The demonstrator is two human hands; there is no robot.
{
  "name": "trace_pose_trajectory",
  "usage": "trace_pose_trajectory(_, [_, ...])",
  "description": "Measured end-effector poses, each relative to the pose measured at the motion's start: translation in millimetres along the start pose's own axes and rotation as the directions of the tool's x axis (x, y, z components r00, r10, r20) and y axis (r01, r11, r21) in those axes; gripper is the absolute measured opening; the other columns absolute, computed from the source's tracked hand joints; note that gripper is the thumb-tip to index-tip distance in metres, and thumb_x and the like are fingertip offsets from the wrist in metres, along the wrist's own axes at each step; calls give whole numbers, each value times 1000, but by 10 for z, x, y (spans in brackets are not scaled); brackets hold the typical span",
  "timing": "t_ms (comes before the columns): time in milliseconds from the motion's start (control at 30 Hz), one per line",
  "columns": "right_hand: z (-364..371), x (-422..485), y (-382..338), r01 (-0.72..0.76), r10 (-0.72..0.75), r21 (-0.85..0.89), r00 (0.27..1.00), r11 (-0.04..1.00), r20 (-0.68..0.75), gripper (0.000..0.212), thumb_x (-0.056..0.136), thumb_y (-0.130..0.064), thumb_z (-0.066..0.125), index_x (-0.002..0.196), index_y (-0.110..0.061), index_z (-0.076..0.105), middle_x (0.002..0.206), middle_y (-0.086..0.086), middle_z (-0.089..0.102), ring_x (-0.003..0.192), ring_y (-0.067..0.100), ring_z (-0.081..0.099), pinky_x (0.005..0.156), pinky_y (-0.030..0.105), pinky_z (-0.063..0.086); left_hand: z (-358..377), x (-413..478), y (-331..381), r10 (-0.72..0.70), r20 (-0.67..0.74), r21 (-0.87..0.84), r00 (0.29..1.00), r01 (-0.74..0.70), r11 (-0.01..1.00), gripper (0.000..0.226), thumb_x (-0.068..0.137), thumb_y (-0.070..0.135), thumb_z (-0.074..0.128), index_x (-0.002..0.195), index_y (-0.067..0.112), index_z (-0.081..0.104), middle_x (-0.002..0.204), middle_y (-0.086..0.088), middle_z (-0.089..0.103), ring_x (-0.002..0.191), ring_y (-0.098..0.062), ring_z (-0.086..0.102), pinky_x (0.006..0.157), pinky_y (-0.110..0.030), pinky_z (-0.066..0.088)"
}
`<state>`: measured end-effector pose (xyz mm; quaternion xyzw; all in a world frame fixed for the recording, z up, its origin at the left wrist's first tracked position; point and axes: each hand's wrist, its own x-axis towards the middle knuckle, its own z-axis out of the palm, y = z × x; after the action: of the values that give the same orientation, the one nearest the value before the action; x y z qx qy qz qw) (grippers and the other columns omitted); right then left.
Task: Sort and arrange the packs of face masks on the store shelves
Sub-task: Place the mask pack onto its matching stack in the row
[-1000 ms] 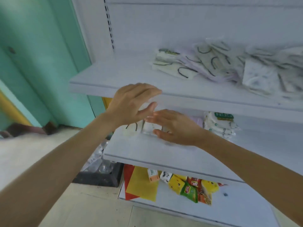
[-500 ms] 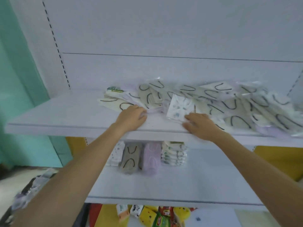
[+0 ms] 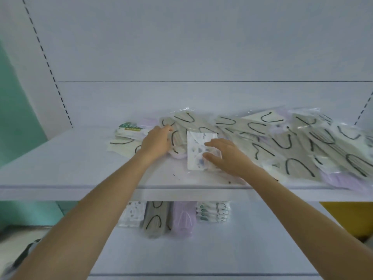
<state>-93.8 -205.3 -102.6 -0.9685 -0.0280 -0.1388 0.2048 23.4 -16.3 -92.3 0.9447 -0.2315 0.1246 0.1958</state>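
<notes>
A messy pile of face mask packs (image 3: 282, 142) covers the upper shelf (image 3: 60, 168); most are beige with black ear loops, some lilac. A white pack with a grey-blue pattern (image 3: 194, 150) lies at the pile's front. My right hand (image 3: 224, 158) rests over its right half, fingers spread and curved, thumb on the pack. My left hand (image 3: 156, 142) lies flat on the pile's left end, fingertips on a beige pack (image 3: 179, 136). On the lower shelf (image 3: 201, 255) stand tidy stacks: patterned white (image 3: 133, 214), beige (image 3: 154, 219), lilac (image 3: 182, 218), green-labelled white (image 3: 213, 212).
A green-labelled pack (image 3: 129, 128) lies at the pile's far left. The white back panel (image 3: 181, 47) rises behind the shelf, with a slotted upright (image 3: 46, 63) at the left. A teal wall (image 3: 14, 118) stands left and a yellow panel (image 3: 343, 215) low on the right.
Both hands rose from the lower shelf to the upper pile. Since half a second ago my right hand slid left onto the patterned pack and my left hand reached further back.
</notes>
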Motion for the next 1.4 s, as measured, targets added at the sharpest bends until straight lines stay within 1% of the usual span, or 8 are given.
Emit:
trace_pose_trajectory(300, [123, 619, 62, -181, 236, -382, 966, 906, 101, 36, 97, -30, 31, 125, -17, 49, 132, 5, 48, 121, 27, 44, 100, 45, 32, 68, 539, -125, -158, 109, -187, 981, 176, 966, 52, 90, 37, 54, 134, 14, 41, 131, -11, 54, 119, -32, 50, 93, -37, 40])
trace_pose_trajectory(467, [-8, 887, 21, -312, 296, -219, 950, 925, -103, 36, 96, -35, 42, 118, -10, 55, 123, 12, 54, 114, 30, 51, 92, 37, 40, 117, 668, -70, -163, -11, -494, 987, 136, 858, 40, 88, 5, 54, 127, 7, 50, 132, -9, 52, 121, -25, 47, 90, -23, 34])
trace_pose_trajectory(633, [58, 1282, -86, -279, 283, -79, 958, 957, 39, 52, 89, -37, 54, 135, -17, 43, 134, 9, 49, 125, 28, 42, 102, 41, 39, 272, 760, -185, -273, -97, -643, 957, 149, 751, 38, 91, 5, 45, 128, 8, 53, 135, -7, 51, 121, -22, 49, 97, -21, 34])
trace_pose_trajectory(733, [125, 1405, -48, -325, 335, -85, 927, 942, 166, 59, 84, -41, 59, 136, -19, 42, 133, 9, 50, 124, 31, 43, 103, 46, 38, 247, 757, -345, -307, -331, -613, 892, 43, 789, 41, 91, 1, 43, 132, 7, 50, 136, -8, 49, 126, -19, 44, 93, -11, 24])
trace_pose_trajectory(967, [191, 1418, -50, -251, 252, 19, 963, 968, -93, 21, 90, -27, 51, 101, -11, 61, 98, 8, 63, 94, 28, 59, 74, 29, 42, 99, 730, -483, -557, -463, -760, 690, 15, 650, 40, 91, 2, 41, 130, 8, 47, 133, -4, 49, 124, -19, 46, 102, -18, 31])
trace_pose_trajectory(1067, [175, 1394, -102, -199, 263, 246, 928, 949, -262, 23, 92, -24, 49, 92, -6, 62, 83, 6, 63, 77, 23, 58, 63, 26, 40, 81, 709, -481, -553, -373, -828, 745, 1, 561, 39, 90, 2, 42, 127, 11, 51, 123, 2, 51, 119, -15, 49, 99, -19, 36])
trace_pose_trajectory(1233, [216, 1362, -247, -46, 261, 494, 889, 868, -376, 17, 94, -25, 51, 85, -15, 60, 68, -14, 53, 61, -1, 47, 50, 5, 35, 173, 573, -355, -266, -410, -626, 872, -57, 778, 33, 94, 7, 48, 127, 6, 53, 128, -5, 53, 119, -11, 46, 93, -9, 28])
trace_pose_trajectory(1400, [347, 1334, -367, 62, 2, 540, 993, 839, -117, 21, 96, -25, 50, 101, -17, 68, 92, -10, 65, 85, 8, 61, 80, 18, 45, 192, 527, -260, -143, -248, -665, 958, -61, 745, 34, 95, 34, 51, 122, 14, 55, 121, 1, 54, 110, -9, 50, 86, -15, 38])
